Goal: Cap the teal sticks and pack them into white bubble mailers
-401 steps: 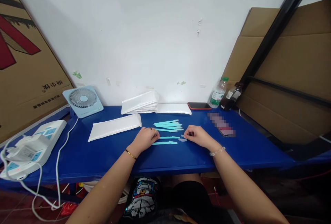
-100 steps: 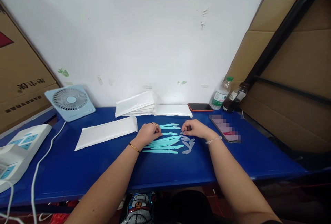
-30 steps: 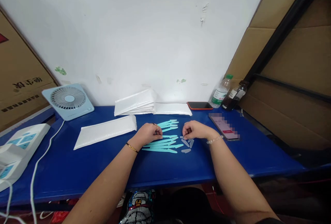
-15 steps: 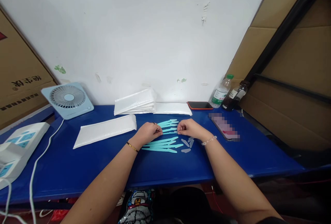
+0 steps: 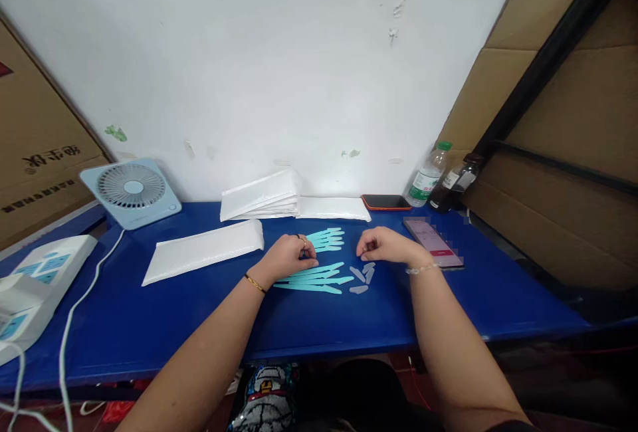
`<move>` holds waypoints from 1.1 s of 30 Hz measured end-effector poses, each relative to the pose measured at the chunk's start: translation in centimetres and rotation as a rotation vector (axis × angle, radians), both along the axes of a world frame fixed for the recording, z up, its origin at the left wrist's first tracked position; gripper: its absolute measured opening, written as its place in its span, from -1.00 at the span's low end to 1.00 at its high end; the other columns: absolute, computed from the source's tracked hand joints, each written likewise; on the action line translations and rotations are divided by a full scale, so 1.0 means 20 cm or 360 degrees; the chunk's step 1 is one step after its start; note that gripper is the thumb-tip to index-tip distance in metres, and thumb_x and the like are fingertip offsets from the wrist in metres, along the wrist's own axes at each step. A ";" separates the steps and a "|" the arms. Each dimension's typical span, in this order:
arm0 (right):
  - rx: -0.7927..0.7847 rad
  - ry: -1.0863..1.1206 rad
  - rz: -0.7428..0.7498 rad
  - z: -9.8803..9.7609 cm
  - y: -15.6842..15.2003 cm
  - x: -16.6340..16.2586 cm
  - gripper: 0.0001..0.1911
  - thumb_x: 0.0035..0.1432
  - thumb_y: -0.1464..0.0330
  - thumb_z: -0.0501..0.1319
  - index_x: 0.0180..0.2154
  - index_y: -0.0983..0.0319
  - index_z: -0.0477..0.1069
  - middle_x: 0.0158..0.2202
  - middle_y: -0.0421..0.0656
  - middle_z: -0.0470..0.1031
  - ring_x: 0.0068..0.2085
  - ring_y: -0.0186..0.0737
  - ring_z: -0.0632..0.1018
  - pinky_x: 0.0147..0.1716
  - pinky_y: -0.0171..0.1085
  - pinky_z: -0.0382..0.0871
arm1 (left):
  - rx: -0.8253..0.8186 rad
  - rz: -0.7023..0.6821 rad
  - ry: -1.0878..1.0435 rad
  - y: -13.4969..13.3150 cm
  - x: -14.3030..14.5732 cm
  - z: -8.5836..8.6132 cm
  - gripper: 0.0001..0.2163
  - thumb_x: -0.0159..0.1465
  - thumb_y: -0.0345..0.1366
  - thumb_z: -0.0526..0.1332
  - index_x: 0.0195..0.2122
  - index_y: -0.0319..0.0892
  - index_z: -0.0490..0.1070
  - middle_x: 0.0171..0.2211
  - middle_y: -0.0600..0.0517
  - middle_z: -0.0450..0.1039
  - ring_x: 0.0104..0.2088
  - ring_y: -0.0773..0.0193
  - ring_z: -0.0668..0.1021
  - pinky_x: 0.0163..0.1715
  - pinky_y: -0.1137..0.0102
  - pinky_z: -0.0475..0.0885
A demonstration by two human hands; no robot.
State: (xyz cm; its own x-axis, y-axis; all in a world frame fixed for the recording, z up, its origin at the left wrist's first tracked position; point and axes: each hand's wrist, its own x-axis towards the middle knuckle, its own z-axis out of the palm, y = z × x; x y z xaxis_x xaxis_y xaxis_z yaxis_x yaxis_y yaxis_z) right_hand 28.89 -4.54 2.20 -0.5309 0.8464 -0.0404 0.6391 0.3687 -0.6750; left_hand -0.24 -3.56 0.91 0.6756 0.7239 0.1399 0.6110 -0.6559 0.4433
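Several thin turquoise plastic sticks (image 5: 314,278) lie fanned on the blue table (image 5: 149,325), with a second small group (image 5: 326,239) just behind them. A few short grey caps (image 5: 363,276) lie to their right. My left hand (image 5: 286,258) rests curled on the table, fingertips pinched on the left end of a turquoise stick. My right hand (image 5: 386,247) hovers curled above the grey caps, thumb and fingers pinched together; what they hold is too small to make out.
A white padded envelope (image 5: 204,250) lies at left, a stack of them (image 5: 262,197) at the back. A small fan (image 5: 132,191), a power strip (image 5: 30,282) with white cable, two phones (image 5: 432,242) and two bottles (image 5: 428,174) stand around. Cardboard leans at both sides.
My right hand drew back to the right from the back group of sticks to above the grey caps. My left hand stayed at the sticks' left end.
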 end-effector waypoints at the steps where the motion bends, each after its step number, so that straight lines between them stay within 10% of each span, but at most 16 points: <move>1: -0.0084 -0.0047 0.0049 0.01 -0.01 0.03 -0.82 -0.08 0.30 0.31 -0.38 0.25 0.55 -0.44 -0.17 0.49 -0.43 -0.31 0.45 -0.43 -0.37 0.31 | -0.0058 -0.0078 0.0020 0.00 0.00 0.00 -0.83 0.15 -0.15 0.25 -0.37 -0.12 0.51 -0.39 0.08 0.47 -0.41 0.34 0.47 -0.43 0.48 0.27; 33: -0.0016 0.0245 -0.0185 -0.11 0.03 -0.20 -0.78 -0.10 0.26 0.35 -0.39 0.26 0.54 -0.50 -0.17 0.50 -0.46 -0.29 0.48 -0.42 -0.33 0.37 | 0.0021 0.0056 0.0017 0.03 0.03 -0.06 -0.88 0.17 -0.23 0.25 -0.37 -0.14 0.54 -0.41 0.06 0.52 -0.42 0.32 0.49 -0.43 0.48 0.27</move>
